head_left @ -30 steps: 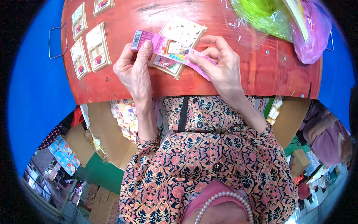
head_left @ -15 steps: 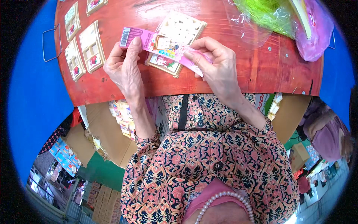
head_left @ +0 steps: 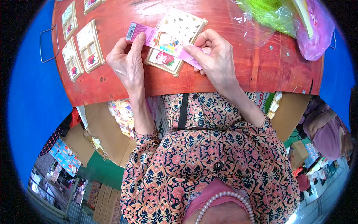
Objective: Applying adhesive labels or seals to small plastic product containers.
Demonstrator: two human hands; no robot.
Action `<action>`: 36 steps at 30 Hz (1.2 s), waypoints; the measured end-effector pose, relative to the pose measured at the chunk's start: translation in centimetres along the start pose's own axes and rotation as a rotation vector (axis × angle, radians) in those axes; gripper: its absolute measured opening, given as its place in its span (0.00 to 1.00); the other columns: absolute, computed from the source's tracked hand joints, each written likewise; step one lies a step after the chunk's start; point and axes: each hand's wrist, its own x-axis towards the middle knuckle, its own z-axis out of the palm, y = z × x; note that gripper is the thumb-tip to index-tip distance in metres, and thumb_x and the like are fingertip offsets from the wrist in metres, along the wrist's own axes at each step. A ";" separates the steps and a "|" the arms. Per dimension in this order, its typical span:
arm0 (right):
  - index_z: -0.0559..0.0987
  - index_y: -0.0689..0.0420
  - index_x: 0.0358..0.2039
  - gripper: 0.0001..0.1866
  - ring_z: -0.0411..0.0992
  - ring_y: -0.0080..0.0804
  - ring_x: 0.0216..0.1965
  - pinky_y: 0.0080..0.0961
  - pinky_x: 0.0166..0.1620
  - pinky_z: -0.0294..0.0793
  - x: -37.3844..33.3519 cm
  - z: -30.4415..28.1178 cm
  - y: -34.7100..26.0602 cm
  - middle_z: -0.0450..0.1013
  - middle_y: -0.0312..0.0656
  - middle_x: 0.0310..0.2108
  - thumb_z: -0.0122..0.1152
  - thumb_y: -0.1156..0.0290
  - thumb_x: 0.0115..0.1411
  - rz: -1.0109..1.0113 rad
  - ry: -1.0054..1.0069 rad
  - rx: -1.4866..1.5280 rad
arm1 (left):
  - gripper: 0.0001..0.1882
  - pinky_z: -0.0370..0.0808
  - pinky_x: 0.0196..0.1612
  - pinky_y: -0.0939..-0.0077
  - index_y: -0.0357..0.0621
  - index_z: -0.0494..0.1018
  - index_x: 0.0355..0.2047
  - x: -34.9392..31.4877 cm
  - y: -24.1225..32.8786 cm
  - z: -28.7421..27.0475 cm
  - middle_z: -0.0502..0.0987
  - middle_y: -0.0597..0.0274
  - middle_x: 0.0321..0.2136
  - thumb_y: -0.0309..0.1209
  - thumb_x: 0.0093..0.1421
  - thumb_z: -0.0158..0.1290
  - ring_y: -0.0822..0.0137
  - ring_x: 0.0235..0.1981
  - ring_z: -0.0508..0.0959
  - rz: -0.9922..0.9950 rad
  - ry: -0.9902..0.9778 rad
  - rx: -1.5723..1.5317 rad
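Note:
A pink printed card sleeve (head_left: 166, 42) stretches between my two hands above the table. My left hand (head_left: 128, 61) pinches its barcoded end, thumb on top. At the other end, my right hand (head_left: 216, 56) grips it between thumb and fingers. Beneath the sleeve lies a cream plastic tray (head_left: 182, 24) holding small white pieces in its far part and a strawberry picture at its near end. The sleeve hides the middle of this tray.
Several similar cream trays (head_left: 89, 44) lie at the table's left. A bag of bright green shreds (head_left: 274, 16) and a pink plastic bag (head_left: 317, 41) are at the far right. Below the red table (head_left: 261, 74) stand cardboard boxes (head_left: 106, 130), one with packets inside.
The sleeve's barcoded end has shifted a little right and toward the far side, with my left hand following. My right hand has moved slightly left and away from me, still holding its end.

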 end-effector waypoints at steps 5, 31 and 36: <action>0.69 0.61 0.26 0.10 0.66 0.14 0.14 0.09 0.13 0.62 -0.1 0.1 -0.3 0.71 0.36 0.16 0.61 0.71 0.53 0.054 -0.007 0.041 | 0.08 0.59 0.17 0.84 0.33 0.73 0.18 0.0 0.4 0.4 0.71 0.72 0.14 0.25 0.50 0.58 0.83 0.16 0.63 -0.007 0.008 0.037; 0.71 0.62 0.19 0.10 0.64 0.12 0.16 0.12 0.18 0.61 -1.0 -1.3 -0.8 0.69 0.35 0.15 0.64 0.74 0.48 -0.029 -0.200 -0.320 | 0.12 0.63 0.20 0.66 0.32 0.66 0.18 -5.9 0.7 -1.1 0.69 0.51 0.15 0.26 0.49 0.57 0.56 0.16 0.70 0.201 0.052 0.626; 0.70 0.63 0.19 0.13 0.68 0.29 0.18 0.25 0.23 0.66 -1.4 -1.0 -0.5 0.68 0.42 0.14 0.63 0.68 0.46 -0.211 -0.298 -0.475 | 0.09 0.63 0.20 0.71 0.33 0.70 0.19 -9.3 1.2 -2.3 0.69 0.56 0.15 0.25 0.50 0.57 0.66 0.15 0.69 -0.011 0.157 0.595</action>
